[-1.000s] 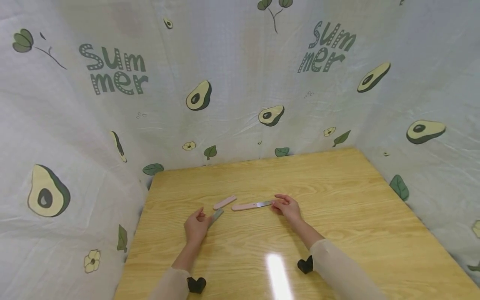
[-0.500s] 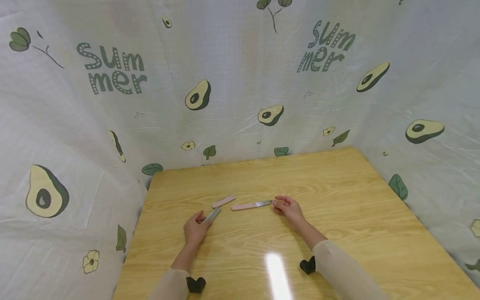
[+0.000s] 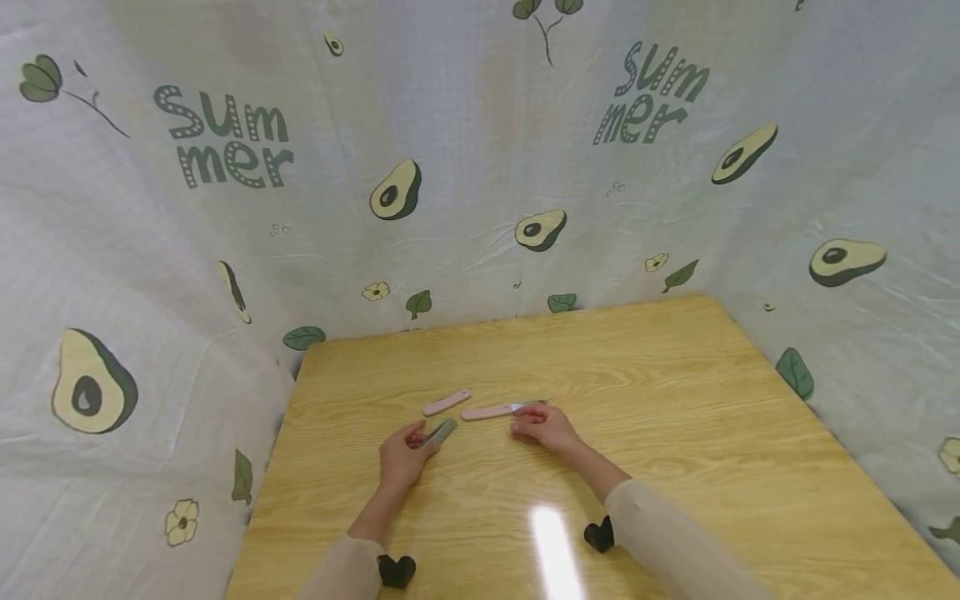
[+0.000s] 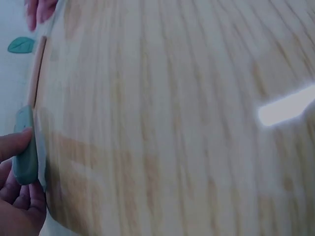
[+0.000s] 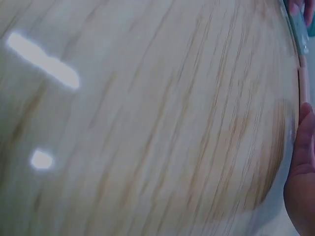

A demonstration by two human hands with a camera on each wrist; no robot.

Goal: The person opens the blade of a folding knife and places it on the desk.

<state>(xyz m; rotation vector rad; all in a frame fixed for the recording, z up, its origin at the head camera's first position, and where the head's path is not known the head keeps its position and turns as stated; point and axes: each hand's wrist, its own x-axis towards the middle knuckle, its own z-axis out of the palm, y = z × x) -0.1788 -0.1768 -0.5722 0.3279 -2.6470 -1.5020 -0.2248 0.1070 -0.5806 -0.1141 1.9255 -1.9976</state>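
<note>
While a strip of glare (image 3: 555,550) is shining on the near wood, the table (image 3: 712,408) is stretching wide to the right of the hands, and its left edge is running closer to the left hand (image 3: 403,457) than its right edge is to the right hand (image 3: 551,427). The left hand is pinching a green handle (image 3: 441,432) between thumb and fingers; its long axis is running obliquely, the free end pointing away from the person and rightward. The right hand's thumb and fingers are standing a little apart at the blade of a pink knife (image 3: 486,412); whether they are touching it cannot be told. The pink knife is lying nearly crosswise, blade pointing right. Just beyond, a pink piece (image 3: 446,403) is lying aslant, its right end farther away. Behind it, a band of wood is reaching the table's rear edge, where a printed cloth (image 3: 465,275) is hanging
</note>
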